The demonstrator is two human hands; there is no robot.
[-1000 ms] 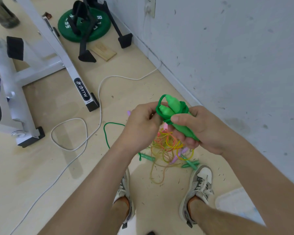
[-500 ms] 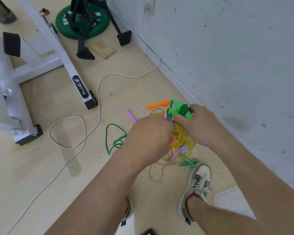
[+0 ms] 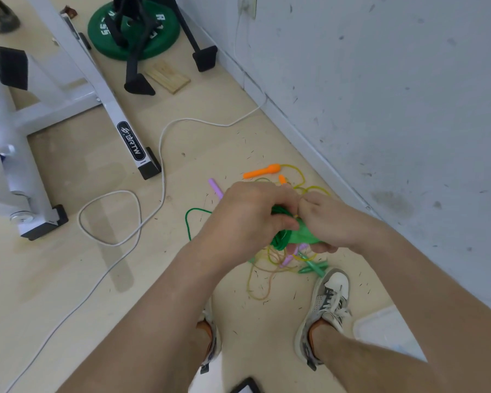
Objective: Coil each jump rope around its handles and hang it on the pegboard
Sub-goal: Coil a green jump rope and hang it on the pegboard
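A green jump rope (image 3: 301, 235) with its cord partly wound round the green handles is between my hands. My right hand (image 3: 329, 222) grips the handles from the right. My left hand (image 3: 255, 214) curls over the cord on the left side and hides most of the coil. A loose green loop (image 3: 192, 219) of the same cord trails to the floor on the left. Under my hands lies a tangle of other ropes (image 3: 278, 268): an orange handle (image 3: 262, 171), a purple handle (image 3: 216, 188), yellow cord and another green handle (image 3: 313, 268). No pegboard is in view.
The grey wall (image 3: 394, 109) runs along the right. A white bench frame (image 3: 102, 92) stands at the left, with a green weight plate (image 3: 133, 32) and a black stand behind it. A white cable (image 3: 131, 217) loops over the floor. My shoes (image 3: 326, 307) stand below the tangle.
My hands have dropped lower and closed together over the green rope. My left hand has swung over the top of the coil, and the orange handle now shows fully on the floor.
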